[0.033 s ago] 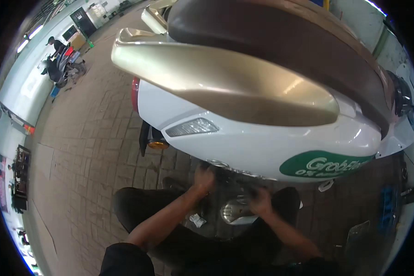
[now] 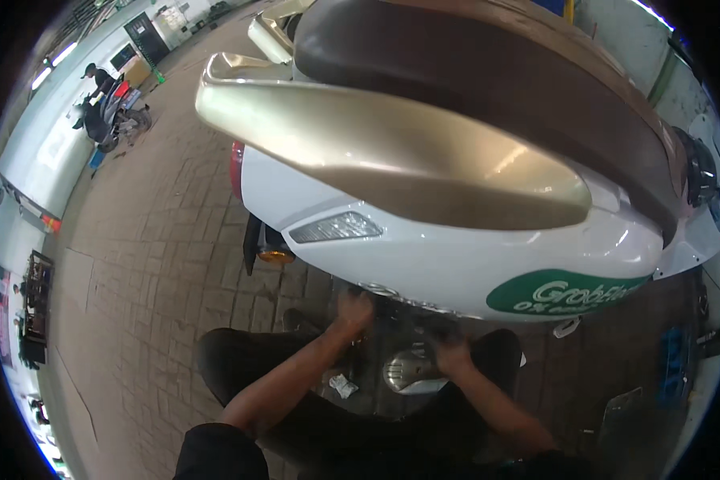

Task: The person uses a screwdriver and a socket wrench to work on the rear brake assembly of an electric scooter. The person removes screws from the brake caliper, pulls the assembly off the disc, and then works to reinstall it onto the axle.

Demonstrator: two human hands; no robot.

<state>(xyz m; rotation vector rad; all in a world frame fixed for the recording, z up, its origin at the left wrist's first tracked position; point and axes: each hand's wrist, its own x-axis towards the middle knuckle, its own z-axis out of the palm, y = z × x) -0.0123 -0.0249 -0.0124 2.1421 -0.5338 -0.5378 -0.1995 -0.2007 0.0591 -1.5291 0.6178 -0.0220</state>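
A white scooter with a brown seat (image 2: 456,72), a gold grab rail (image 2: 392,152) and a white side panel (image 2: 432,260) fills the upper view. Under the panel's lower edge, my left hand (image 2: 355,309) reaches in among dark parts (image 2: 396,314); its fingers are lost in shadow. My right hand (image 2: 448,346) is at the right side of the same dark parts, blurred, its fingers hard to make out. Whether either hand holds something cannot be seen. Below and between my hands lies a gold and white cover piece (image 2: 408,372) with slots.
A crumpled white scrap (image 2: 343,386) lies on the paved floor (image 2: 160,312) between my legs. At the right are a blue crate-like object (image 2: 674,364) and a small white piece (image 2: 566,327). Far left, a person (image 2: 100,78) is by another scooter (image 2: 120,120).
The scooter sits slightly lower in the picture. Both my hands stay in nearly the same place beneath the side panel.
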